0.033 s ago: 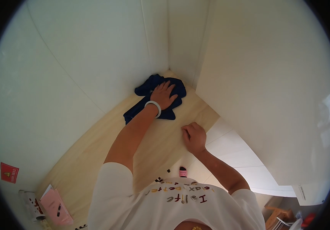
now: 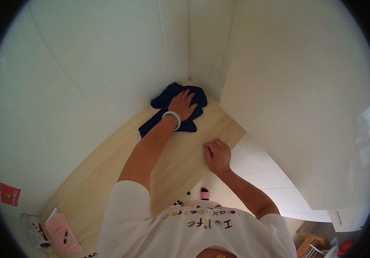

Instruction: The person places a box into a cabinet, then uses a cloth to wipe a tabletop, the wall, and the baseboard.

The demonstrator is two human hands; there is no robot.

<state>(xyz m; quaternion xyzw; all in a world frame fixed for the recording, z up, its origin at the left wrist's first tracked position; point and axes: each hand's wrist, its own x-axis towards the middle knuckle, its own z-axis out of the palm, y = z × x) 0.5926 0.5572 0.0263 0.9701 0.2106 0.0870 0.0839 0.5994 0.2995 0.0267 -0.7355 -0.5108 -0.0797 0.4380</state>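
Observation:
A dark blue cloth (image 2: 174, 92) lies crumpled on the light wooden tabletop (image 2: 120, 155), close to the far corner where the walls meet. On top of it my left hand (image 2: 182, 106) rests flat, fingers spread, with a pale bangle at the wrist. The cloth shows on all sides of the hand, and its fingers do not wrap round it. My right hand (image 2: 218, 155) is closed in a loose fist near the table's right edge, apart from the cloth. Nothing shows inside that fist.
White walls (image 2: 77, 56) border the table at the left and back, with a large white panel (image 2: 292, 94) on its right. A pink folder (image 2: 62, 232) with a black pen (image 2: 66, 236) lies at the near left, beside a clear container (image 2: 35, 230). A red sign (image 2: 10, 195) hangs nearby.
The cloth's right edge and my left hand have shifted very slightly to the left. My right hand stays closed in about the same place.

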